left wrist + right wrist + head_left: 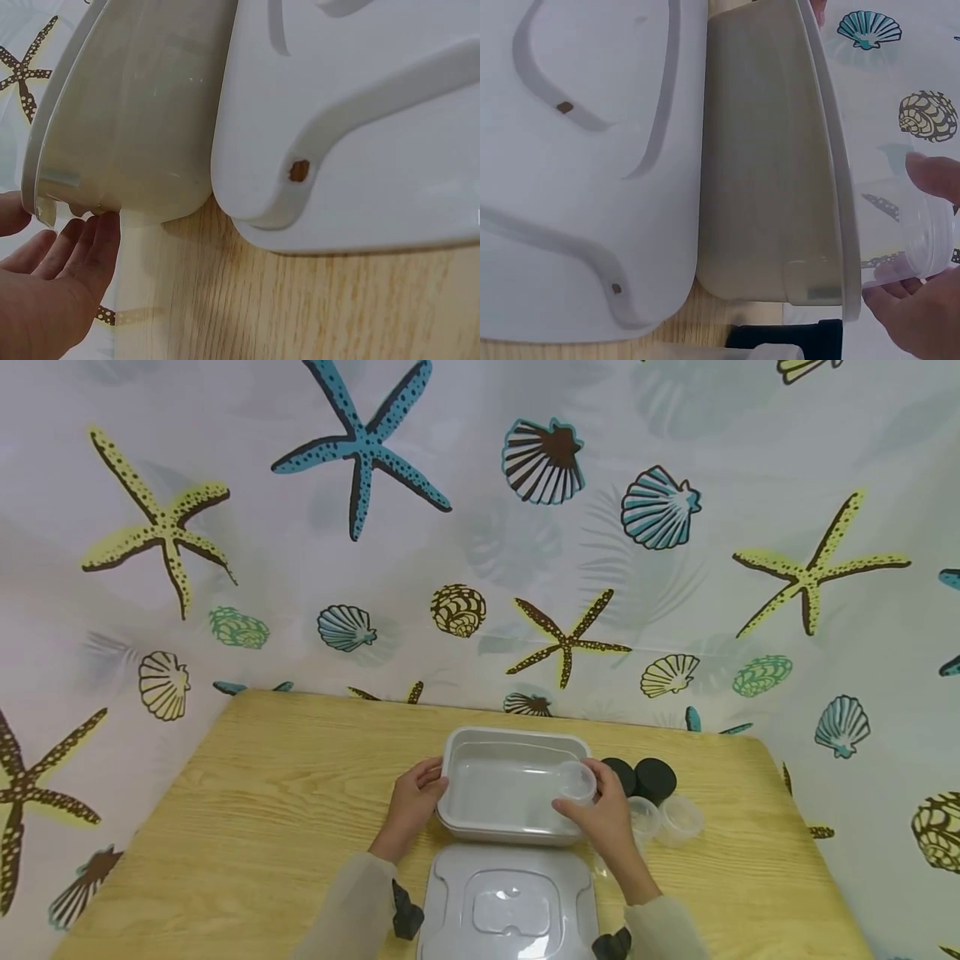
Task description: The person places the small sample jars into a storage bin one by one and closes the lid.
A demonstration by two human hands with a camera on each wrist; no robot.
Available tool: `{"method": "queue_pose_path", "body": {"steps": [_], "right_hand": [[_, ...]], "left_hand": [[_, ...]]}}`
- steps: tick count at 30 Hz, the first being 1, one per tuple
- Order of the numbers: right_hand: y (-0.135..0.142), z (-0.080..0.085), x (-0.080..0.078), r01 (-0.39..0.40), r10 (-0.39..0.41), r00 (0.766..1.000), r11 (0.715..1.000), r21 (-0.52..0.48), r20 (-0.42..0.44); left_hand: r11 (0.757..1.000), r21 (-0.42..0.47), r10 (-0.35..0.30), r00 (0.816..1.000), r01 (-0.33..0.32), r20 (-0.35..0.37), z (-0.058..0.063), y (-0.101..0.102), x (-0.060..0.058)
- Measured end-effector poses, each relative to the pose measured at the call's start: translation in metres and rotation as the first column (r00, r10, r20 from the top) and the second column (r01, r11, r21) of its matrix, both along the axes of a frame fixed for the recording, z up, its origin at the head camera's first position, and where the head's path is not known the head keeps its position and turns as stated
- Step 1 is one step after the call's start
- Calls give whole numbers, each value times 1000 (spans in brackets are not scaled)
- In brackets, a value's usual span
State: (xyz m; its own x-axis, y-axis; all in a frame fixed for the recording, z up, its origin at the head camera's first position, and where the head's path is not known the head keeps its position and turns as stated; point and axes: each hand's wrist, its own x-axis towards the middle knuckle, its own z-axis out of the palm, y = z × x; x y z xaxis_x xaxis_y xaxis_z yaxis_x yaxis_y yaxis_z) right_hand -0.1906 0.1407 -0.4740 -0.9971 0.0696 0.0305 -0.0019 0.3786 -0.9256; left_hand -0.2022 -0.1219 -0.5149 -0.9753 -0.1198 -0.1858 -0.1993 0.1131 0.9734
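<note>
A light grey plastic bin (517,837) stands on the table. My left hand (411,802) grips its left rim, and in the left wrist view the thumb lies above the rim with the fingers (94,251) underneath. My right hand (609,818) holds a small clear plastic cup (576,781) at the bin's right end. Thumb and fingers lie around the cup (926,232) in the right wrist view, where it shows above the rim. The bin's pale lid (510,860) lies flat in front of it.
Right of the bin stand two round black things (656,779), possibly jars or lids. Clear cups (681,820) stand just in front of them, partly hidden by the right hand. A patterned cloth (480,552) hangs behind the wooden table (300,760).
</note>
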Motion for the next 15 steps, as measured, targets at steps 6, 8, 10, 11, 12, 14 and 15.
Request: {"method": "queue_pose_path", "body": {"steps": [6,8,10,11,12,14,15], "right_hand": [[-6,-6,-4,-16,16,1000,1000,20,-5],[-8,-9,-6,-28,28,1000,999,25,-9],[-10,-11,-9,-38,38,999,999,37,-12],[-12,-12,-10,-44,45,999,998,42,-20],[-13,-13,-12,-46,47,999,998,43,-15],[-17,-14,-15,-52,53,998,997,50,-17],[-18,-14,-16,-56,57,998,997,59,-24]], "left_hand": [[1000,-7,11,1000,-11,-4,-3,0,-1],[1000,-8,14,1000,-14,-7,-3,0,-1],[1000,-10,19,1000,-19,-8,-3,0,-1],[1000,-9,22,1000,-22,-10,-3,0,-1],[1000,-9,24,1000,-24,-13,-3,0,-1],[1000,-12,27,1000,-27,-14,-3,0,-1],[1000,-12,28,1000,-28,-15,-3,0,-1]]}}
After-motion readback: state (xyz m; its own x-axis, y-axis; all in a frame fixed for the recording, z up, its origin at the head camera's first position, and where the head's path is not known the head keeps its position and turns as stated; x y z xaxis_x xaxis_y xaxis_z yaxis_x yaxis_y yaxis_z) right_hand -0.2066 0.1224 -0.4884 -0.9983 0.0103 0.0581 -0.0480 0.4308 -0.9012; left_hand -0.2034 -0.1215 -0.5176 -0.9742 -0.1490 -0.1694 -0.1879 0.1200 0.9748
